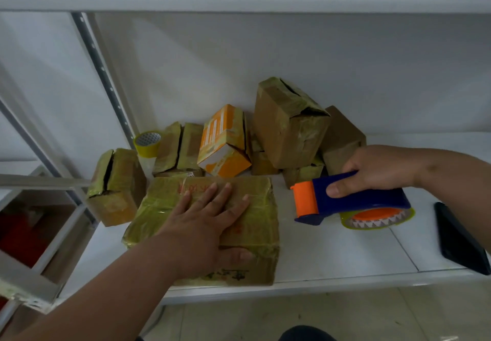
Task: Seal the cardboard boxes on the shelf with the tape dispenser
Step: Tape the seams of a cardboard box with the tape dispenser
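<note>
Black device [461,239] cut by right edge.

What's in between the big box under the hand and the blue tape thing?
Nothing but bare white shelf, seen from the head camera. The left hand lies flat on the big box; the right hand holds the tape dispenser beside it.
</note>
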`<action>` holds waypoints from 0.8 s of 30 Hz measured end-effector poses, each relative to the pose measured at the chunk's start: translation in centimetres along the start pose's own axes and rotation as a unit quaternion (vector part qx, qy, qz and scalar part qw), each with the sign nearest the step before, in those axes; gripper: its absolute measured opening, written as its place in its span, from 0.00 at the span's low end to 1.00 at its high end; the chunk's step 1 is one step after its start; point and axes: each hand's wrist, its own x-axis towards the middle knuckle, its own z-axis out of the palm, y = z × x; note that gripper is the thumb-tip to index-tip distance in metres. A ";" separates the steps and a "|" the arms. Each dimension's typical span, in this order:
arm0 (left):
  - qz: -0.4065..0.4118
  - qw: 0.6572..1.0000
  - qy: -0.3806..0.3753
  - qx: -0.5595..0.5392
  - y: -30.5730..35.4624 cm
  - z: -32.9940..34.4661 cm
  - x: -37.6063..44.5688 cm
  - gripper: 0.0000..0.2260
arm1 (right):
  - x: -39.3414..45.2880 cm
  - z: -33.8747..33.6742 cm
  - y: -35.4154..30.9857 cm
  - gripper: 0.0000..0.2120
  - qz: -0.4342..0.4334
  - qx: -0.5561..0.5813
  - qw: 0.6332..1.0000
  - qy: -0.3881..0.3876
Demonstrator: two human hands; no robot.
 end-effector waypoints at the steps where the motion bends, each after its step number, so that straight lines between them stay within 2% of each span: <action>1: 0.001 1.000 0.001 0.002 0.0 -0.1 0.0 0.39 | 0.1 0.2 -0.4 0.28 0.006 -0.017 1.000 -0.002; 8: 0.006 1.000 0.015 0.011 0.0 0.3 0.1 0.40 | 1.9 1.5 -3.4 0.26 0.029 -0.132 0.991 -0.017; 13: 0.000 1.000 0.007 0.013 0.2 0.1 0.0 0.41 | 3.2 1.1 -4.7 0.22 0.049 -0.136 0.989 -0.031; 15: 0.001 1.000 0.008 0.013 0.2 0.1 0.0 0.40 | 3.7 1.0 -4.3 0.21 0.063 -0.094 0.992 -0.049; 18: 0.001 1.000 0.007 0.014 0.2 0.2 0.1 0.39 | 4.0 1.6 -2.8 0.22 0.097 0.036 0.992 -0.077; 20: 0.001 1.000 0.008 0.015 0.1 0.3 0.2 0.39 | 4.1 2.4 -1.7 0.25 0.113 0.106 0.984 -0.092; 24: 0.004 1.000 0.005 0.012 0.1 0.3 0.2 0.40 | 3.9 4.2 0.0 0.21 0.156 0.218 0.954 -0.132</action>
